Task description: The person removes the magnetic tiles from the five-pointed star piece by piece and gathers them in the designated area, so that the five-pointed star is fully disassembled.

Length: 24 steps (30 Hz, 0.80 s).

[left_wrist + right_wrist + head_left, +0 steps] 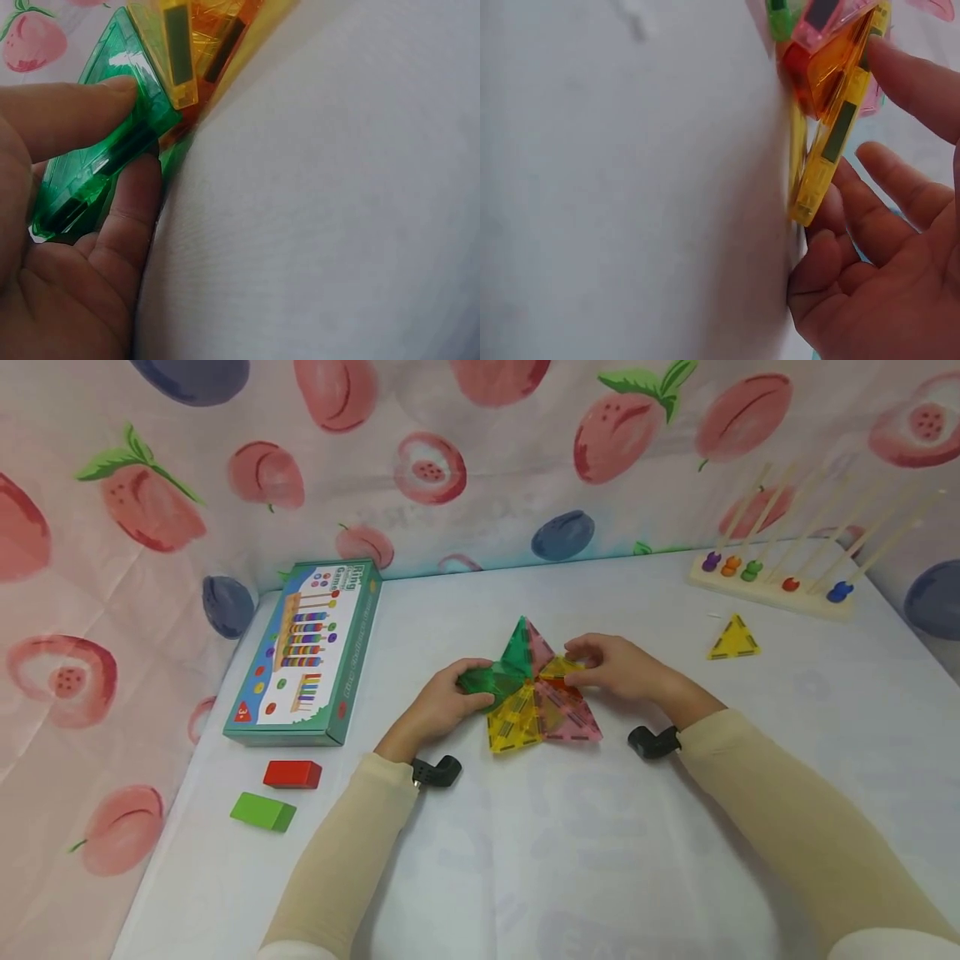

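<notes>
A star-like build of see-through triangular magnetic tiles in green, yellow, pink and orange lies mid-table in the head view. My left hand (pixel 442 702) grips a green tile (pixel 124 124) at its left side, thumb on the face and fingers underneath. On the opposite side my right hand (pixel 626 670) pinches a yellow tile (pixel 836 135), its thumb at the upper edge and fingers behind. The tile leans at an angle beside an orange tile (pixel 832 67). Nearer the front are a flat-looking yellow tile (pixel 513 722) and a pink tile (pixel 567 714).
One loose yellow triangle tile (pixel 735 639) lies at right. Behind it stands a wooden peg rack (pixel 772 592) with tall rods and coloured rings. At left are a green game box (pixel 300 652), a red block (pixel 292 774) and a green block (pixel 262 812). A fruit-print cloth (pixel 495 468) hangs behind.
</notes>
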Available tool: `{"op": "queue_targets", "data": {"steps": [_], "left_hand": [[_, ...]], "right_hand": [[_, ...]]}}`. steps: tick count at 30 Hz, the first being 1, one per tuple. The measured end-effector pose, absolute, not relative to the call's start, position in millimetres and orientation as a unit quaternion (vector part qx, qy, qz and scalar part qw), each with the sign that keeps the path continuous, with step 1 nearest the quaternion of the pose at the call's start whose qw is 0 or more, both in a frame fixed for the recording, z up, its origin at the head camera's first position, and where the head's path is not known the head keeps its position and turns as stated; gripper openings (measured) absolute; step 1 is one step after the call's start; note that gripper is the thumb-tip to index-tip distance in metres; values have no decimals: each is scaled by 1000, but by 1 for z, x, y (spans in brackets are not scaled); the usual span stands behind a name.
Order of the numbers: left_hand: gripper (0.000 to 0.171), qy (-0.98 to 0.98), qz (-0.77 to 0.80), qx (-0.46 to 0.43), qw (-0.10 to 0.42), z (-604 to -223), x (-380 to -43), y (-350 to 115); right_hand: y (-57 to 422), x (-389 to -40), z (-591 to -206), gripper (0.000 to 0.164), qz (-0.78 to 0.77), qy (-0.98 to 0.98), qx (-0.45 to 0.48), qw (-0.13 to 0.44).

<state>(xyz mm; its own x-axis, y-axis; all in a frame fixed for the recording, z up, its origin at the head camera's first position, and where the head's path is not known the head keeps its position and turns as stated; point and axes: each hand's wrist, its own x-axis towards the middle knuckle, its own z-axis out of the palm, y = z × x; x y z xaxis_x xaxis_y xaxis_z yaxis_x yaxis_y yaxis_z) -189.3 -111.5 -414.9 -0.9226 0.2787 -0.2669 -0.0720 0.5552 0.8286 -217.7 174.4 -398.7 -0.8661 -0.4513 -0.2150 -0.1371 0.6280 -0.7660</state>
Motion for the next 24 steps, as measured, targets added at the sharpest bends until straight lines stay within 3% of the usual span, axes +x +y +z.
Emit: {"op": "queue_targets", "data": {"steps": [24], "left_hand": [[46, 865, 460, 57, 192, -416, -191, -112]], "right_hand": [[167, -226, -397, 55, -394, 876, -168, 220]]}}
